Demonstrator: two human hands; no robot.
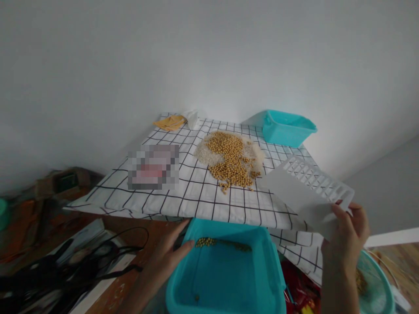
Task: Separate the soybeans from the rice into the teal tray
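Below the near edge of the counter, which is covered with a white cloth in a black grid, a teal tub sits with its back rim tucked just under the cloth's overhang. A thin line of soybeans lies along the tub's floor by that back wall.

The left hand reaches in from the lower left, forearm slanting upward. Its fingers are straight and close together, resting on the tub's rear left corner, with the thumb spread away towards the counter edge.

The right hand is raised at the right, forearm nearly upright. Its fingers pinch the near corner of a white ribbed plastic tray, thumb on the upper face. The tray is tilted, and its far end lies over the counter's right edge, near the heap.

Mid-counter, a heap of soybeans lies on a spread of rice, well apart from both hands. A second teal tub stands at the far right corner. A yellow cloth lies at the far left.
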